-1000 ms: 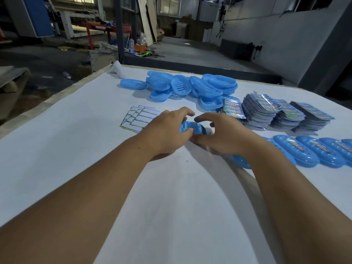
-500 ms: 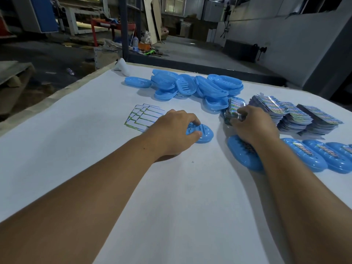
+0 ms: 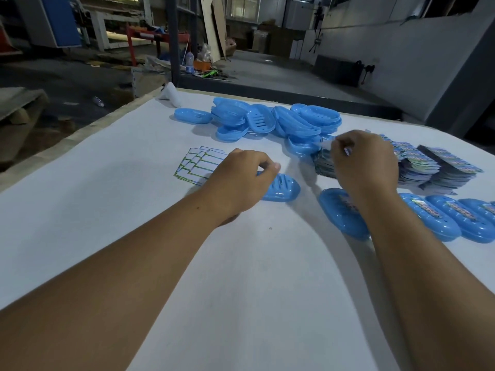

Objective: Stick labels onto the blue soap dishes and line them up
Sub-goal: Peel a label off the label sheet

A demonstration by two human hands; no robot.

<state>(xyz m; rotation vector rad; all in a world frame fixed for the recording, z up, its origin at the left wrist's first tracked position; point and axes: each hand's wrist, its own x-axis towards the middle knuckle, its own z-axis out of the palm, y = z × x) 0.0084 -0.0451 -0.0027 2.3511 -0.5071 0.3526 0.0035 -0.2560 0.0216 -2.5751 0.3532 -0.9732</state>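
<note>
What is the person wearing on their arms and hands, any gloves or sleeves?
Nothing shows. The left hand and right hand are bare, without gloves, and both forearms are bare up to the picture's edge. No watch, ring or wristband is visible.

Dim, bluish light (wide-angle bending at edges), soft shadows.

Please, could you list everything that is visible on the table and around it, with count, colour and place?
table: one, white, fills the foreground
loose soap dishes: a pile, count unclear, blue, far centre
unlabelled soap dish: one, blue, centre
labelled soap dishes: a row, at least four, blue, right
label stacks: several, multicoloured, right
sheets: several, white with green edges, left of centre
left hand: holds the unlabelled soap dish
right hand: pinches a label
</note>
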